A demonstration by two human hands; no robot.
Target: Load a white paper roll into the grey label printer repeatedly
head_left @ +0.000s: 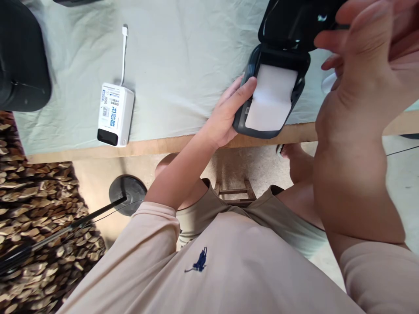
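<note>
My left hand (234,107) is wrapped round the lower left side of a dark case with a hinged lid (241,120), its thumb on the rim. The case is tilted near the table's front edge. Inside lies a white, paper-like sheet (273,98) with a bend across its middle. The glossy black lid (288,22) stands swung open away from me. At the lid's right edge is my right hand (360,48), raised, with its fingers apart and partly over the lid. Whether they touch it I cannot tell.
A white power bank (111,113) with a short cable (124,56) lies left on the pale tablecloth (180,78). A large black object (22,56) sits far left. Below are a stand's round base (127,192), a wooden stool (234,192) and stacked firewood (42,209).
</note>
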